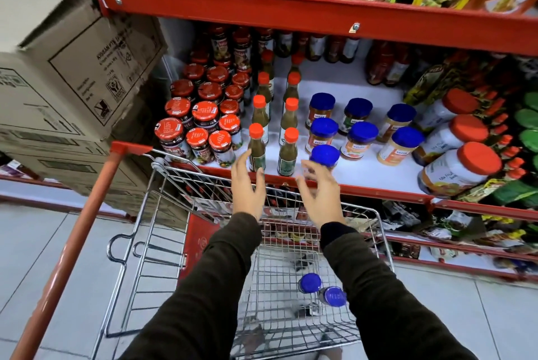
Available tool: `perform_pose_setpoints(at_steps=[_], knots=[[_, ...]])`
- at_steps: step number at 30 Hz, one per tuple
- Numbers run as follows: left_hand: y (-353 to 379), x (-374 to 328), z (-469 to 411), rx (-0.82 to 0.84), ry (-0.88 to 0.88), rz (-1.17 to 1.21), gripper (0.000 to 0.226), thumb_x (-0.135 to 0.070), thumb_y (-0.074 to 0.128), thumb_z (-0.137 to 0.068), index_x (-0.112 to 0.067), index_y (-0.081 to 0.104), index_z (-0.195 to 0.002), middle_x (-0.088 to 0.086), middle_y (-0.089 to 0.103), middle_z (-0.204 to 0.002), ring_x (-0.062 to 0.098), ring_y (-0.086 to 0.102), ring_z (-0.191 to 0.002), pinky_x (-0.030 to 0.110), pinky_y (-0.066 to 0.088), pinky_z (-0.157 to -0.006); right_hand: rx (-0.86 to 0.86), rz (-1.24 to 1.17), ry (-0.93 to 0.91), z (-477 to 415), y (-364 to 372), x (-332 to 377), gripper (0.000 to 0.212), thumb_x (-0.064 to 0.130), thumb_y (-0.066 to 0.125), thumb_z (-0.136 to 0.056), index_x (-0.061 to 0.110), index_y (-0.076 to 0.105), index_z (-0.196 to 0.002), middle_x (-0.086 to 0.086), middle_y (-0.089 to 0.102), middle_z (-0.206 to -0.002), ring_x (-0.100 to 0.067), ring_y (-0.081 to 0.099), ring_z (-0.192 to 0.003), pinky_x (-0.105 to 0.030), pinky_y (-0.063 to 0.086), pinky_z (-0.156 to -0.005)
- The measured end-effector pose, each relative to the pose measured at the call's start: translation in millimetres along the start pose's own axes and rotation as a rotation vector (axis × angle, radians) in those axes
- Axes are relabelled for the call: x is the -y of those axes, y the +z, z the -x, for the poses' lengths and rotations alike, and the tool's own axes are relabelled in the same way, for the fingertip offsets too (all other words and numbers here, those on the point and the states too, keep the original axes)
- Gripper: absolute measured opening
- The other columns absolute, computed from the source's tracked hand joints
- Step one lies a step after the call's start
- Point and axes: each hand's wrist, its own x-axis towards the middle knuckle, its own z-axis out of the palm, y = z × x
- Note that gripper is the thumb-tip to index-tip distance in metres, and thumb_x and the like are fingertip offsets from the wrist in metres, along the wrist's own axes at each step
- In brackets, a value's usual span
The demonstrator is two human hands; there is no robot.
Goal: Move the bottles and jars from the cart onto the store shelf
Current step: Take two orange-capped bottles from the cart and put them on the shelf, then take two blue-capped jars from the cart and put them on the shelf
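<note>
My left hand (247, 185) is open, fingers spread, just in front of a green sauce bottle with an orange cap (256, 150) at the shelf's front edge. My right hand (318, 192) is open too, its fingers right below a blue-lidded jar (324, 156) standing on the white shelf (378, 176); it does not grip the jar. Two more blue-lidded jars (310, 282) (334, 296) lie in the wire cart (180, 243) below my arms. Several blue-lidded jars (359, 138) and orange-capped bottles (289, 115) stand in rows on the shelf.
Red-lidded jam jars (201, 124) fill the shelf's left side. Big orange-lidded jars (460, 167) lie at the right. Stacked cardboard boxes (72, 74) stand left of the shelf. A red upper shelf edge (291, 13) overhangs. The cart's red handle (72, 243) runs down the left.
</note>
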Motion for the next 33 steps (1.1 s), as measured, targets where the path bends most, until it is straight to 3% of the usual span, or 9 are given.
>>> perform_pose_setpoints(at_steps=[1,4,5,7,9,19,23,29,33], knots=[[5,4,12,0.008,0.002,-0.01,0.045,-0.021,0.047,-0.099,-0.017,0.038,-0.143,0.004,0.04,-0.147,0.015,0.039,-0.137,0.042,0.036,-0.116,0.04,0.055,-0.017,10,-3,-9,0.038,0.027,0.058,-0.101,0.017,0.054,-0.137,-0.007,0.055,-0.144,-0.016,0.055,-0.128,-0.028,0.051,-0.106],[23,20,48,0.112,-0.026,-0.07,0.045,-0.024,0.042,-0.102,-0.023,0.035,-0.147,-0.002,0.033,-0.154,0.002,0.032,-0.137,0.034,0.031,-0.118,0.206,0.207,0.006,37,-14,-47,0.049,0.034,0.054,-0.102,0.023,0.043,-0.149,0.008,0.029,-0.161,-0.009,0.026,-0.149,-0.016,0.023,-0.12],[28,26,58,0.155,-0.039,-0.093,0.046,-0.023,0.042,-0.102,-0.024,0.034,-0.148,-0.002,0.032,-0.156,0.002,0.031,-0.138,0.03,0.027,-0.118,0.252,0.244,0.024,45,-18,-61,0.052,0.035,0.053,-0.103,0.025,0.039,-0.152,0.008,0.02,-0.165,-0.009,0.018,-0.152,-0.021,0.018,-0.123],[43,39,78,0.244,-0.085,-0.14,0.048,-0.019,0.043,-0.101,-0.024,0.034,-0.149,-0.001,0.03,-0.158,0.006,0.032,-0.139,0.024,0.023,-0.117,0.329,0.296,0.077,61,-28,-92,0.056,0.036,0.052,-0.103,0.026,0.034,-0.155,0.006,0.012,-0.17,-0.011,0.013,-0.154,-0.037,0.016,-0.127],[58,54,99,0.352,-0.147,-0.193,0.05,-0.019,0.044,-0.1,-0.024,0.034,-0.149,0.001,0.027,-0.159,0.012,0.03,-0.143,0.024,0.023,-0.115,0.398,0.314,0.148,79,-39,-123,0.056,0.034,0.052,-0.104,0.027,0.031,-0.156,0.008,0.011,-0.169,-0.006,0.012,-0.151,-0.032,0.017,-0.122],[126,152,178,0.771,-0.437,-0.396,0.062,-0.012,0.058,-0.092,-0.015,0.033,-0.149,0.006,0.031,-0.157,0.023,0.034,-0.144,0.024,0.025,-0.117,0.91,0.398,0.497,129,-47,-267,0.07,-0.001,0.066,-0.085,0.01,0.04,-0.149,-0.015,0.038,-0.158,-0.03,0.038,-0.147,-0.025,0.027,-0.116],[150,184,192,0.835,-0.488,-0.447,0.065,-0.012,0.064,-0.086,-0.017,0.038,-0.145,0.006,0.039,-0.151,0.024,0.042,-0.138,0.023,0.031,-0.11,1.05,0.429,0.487,131,-24,-304,0.075,0.006,0.078,-0.077,0.014,0.047,-0.144,-0.013,0.047,-0.15,-0.031,0.049,-0.137,-0.028,0.038,-0.109],[183,206,196,0.78,-0.446,-0.453,0.061,-0.015,0.072,-0.077,-0.016,0.044,-0.132,0.007,0.061,-0.128,0.029,0.06,-0.114,0.031,0.048,-0.092,1.041,0.584,0.246,125,-4,-324,0.056,0.017,0.074,-0.077,0.022,0.05,-0.128,-0.008,0.054,-0.132,-0.034,0.062,-0.114,-0.038,0.053,-0.085],[188,205,197,0.729,-0.421,-0.497,0.058,-0.023,0.074,-0.076,-0.021,0.046,-0.127,0.004,0.066,-0.12,0.031,0.065,-0.105,0.039,0.055,-0.084,0.95,0.585,0.288,133,-2,-328,0.055,0.014,0.076,-0.076,0.018,0.052,-0.125,-0.007,0.051,-0.13,-0.034,0.063,-0.108,-0.037,0.053,-0.08]])
